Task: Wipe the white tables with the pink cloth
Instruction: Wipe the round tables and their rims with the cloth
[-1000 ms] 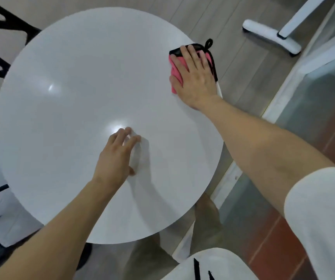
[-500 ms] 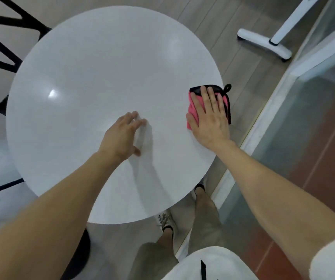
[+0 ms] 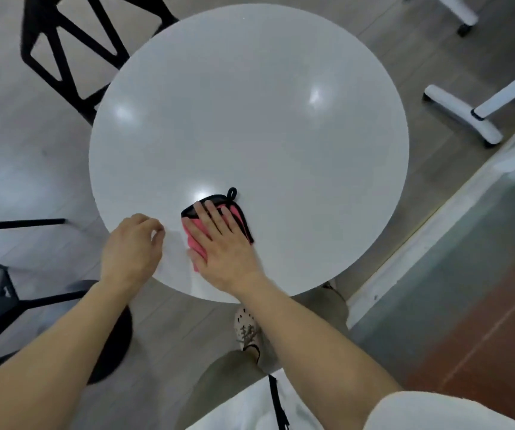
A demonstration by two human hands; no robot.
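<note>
The round glossy white worktop (image 3: 250, 103) stretches mostly far and to the right of both hands. At its near edge the right hand (image 3: 222, 243) is laid flat, fingers straight and spread, pressing the folded pink cloth with black edging (image 3: 190, 243) down. The cloth's long axis is set along that hand, pointing far. The left hand (image 3: 132, 246) is rested just left of the cloth at the rim, loosely curled, holding nothing. A far-right stroke is judged likely next.

Round table (image 3: 250, 103): glossy white. Cloth (image 3: 197, 240): pink, black-edged, with black loop. Far-left chair (image 3: 63, 35): black. Floor (image 3: 17, 119): grey wood-grain planks.
</note>
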